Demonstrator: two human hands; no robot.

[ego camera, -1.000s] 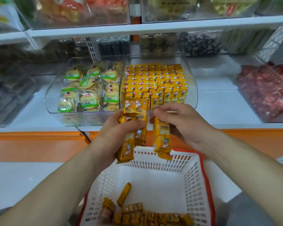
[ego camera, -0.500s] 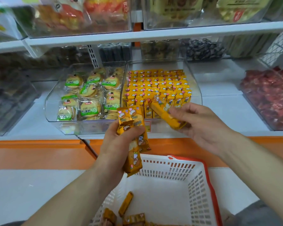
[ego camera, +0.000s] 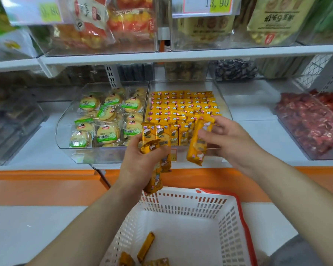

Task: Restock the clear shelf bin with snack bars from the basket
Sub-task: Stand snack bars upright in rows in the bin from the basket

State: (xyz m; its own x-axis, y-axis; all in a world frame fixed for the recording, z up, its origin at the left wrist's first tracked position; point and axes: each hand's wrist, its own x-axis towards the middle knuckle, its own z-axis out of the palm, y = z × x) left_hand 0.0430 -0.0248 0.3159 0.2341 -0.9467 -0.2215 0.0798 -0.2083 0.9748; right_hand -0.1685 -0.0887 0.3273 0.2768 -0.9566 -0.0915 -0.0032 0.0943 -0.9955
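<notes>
Shelf [ego camera: 258, 131] status: clear bin [ego camera: 222, 98] nearly full. Left hand [ego camera: 140, 164] grips several bars [ego camera: 158, 141]; right hand [ego camera: 231, 143] holds one bar [ego camera: 197, 146]; few left in basket [ego camera: 190, 200].

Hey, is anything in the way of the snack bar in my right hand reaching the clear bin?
Nothing visible. The snack bar in the right hand hangs at the front of the open-topped clear bin. The left hand holds its bundle off to the left.
</notes>
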